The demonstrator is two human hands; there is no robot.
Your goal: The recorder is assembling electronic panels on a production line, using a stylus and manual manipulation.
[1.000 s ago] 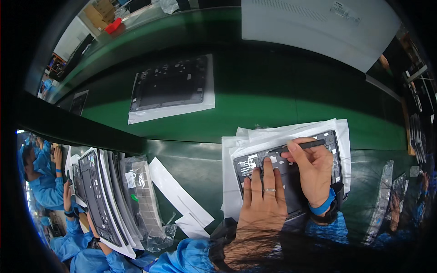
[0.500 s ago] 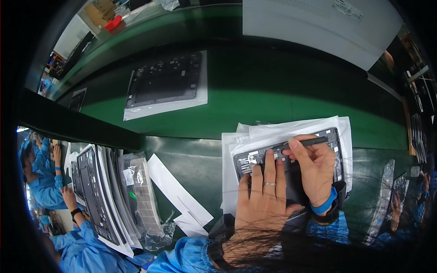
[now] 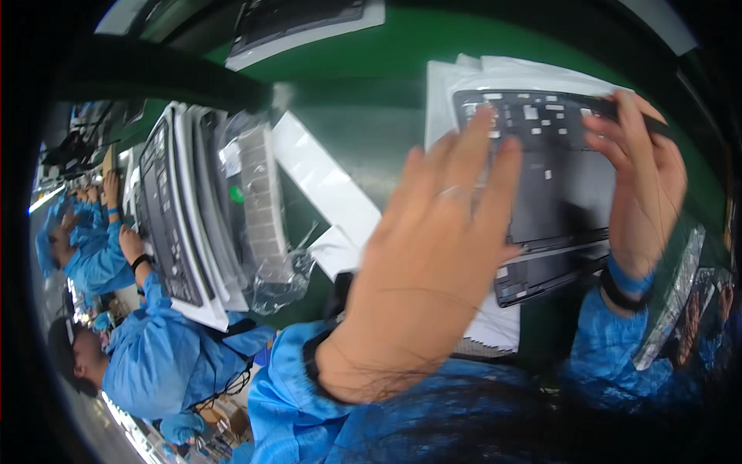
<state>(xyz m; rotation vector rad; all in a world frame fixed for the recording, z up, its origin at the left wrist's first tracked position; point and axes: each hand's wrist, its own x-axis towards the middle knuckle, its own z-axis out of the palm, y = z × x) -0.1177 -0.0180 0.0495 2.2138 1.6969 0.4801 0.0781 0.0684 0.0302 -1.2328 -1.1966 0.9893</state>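
Observation:
A flat black panel (image 3: pixel 560 182) dotted with small white patches lies on a pile of white sheets (image 3: pixel 442 108). My left hand (image 3: pixel 433 247), blurred, hovers over or just touches the panel's left side, its fingers apart and a ring on one. My right hand (image 3: pixel 645 182) is at the panel's far right corner, closed around a slim black pen-like tool (image 3: pixel 657 126). What the tool's tip touches is hidden. The edge of a second black panel (image 3: pixel 533 286) shows below the first, on the near side.
To the left stand stacked black panels with white sheets (image 3: pixel 182 224), a clear plastic bag with a sectioned grey strip (image 3: pixel 263 201), and white paper strips (image 3: pixel 321 174). Another panel (image 3: pixel 297 17) lies farther back. Co-workers in blue (image 3: pixel 174 348) are at far left; plastic-wrapped strips (image 3: pixel 672 301) lie at right.
The view has swung right and down. My left hand has lifted or slid back from the panel's middle, fingers spreading. My right hand has shifted to the panel's right corner with the tool.

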